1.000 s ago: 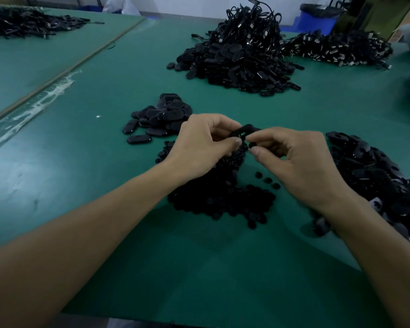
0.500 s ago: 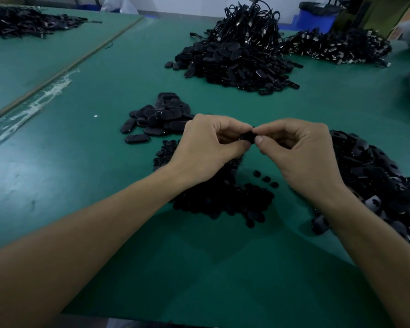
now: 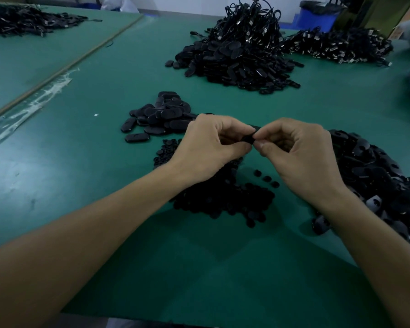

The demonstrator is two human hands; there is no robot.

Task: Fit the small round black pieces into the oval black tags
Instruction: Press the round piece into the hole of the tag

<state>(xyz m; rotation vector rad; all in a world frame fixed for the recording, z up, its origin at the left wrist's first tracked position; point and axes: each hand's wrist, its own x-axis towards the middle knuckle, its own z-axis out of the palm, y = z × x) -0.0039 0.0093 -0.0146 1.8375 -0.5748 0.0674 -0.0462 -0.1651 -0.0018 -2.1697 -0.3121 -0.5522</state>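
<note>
Since a second ago both hands have drawn together, and the tag that stood clear between them is now nearly buried in fingertips. On my feed the left hand (image 3: 211,147) and right hand (image 3: 301,157) meet above the middle of the green table mat (image 3: 92,185). Each pinches the same small oval black plastic tag (image 3: 247,139) with thumb and curled fingers, and only a sliver of it shows. Whether a round piece sits in that pinch too, I cannot tell.

Beneath the hands lies the heap of small round black pieces (image 3: 223,197), with three loose round pieces (image 3: 266,178) just right of it. A low pile of oval black tags (image 3: 161,114) lies far left of the hands. A broader spread of oval tags (image 3: 376,176) crowds the right wrist and runs off the right edge.

I have open mat left of the left forearm as far as the taped seam (image 3: 33,102), and near me down to the table's near edge. The tall heap of corded tags (image 3: 242,50) stands far off, well apart.
</note>
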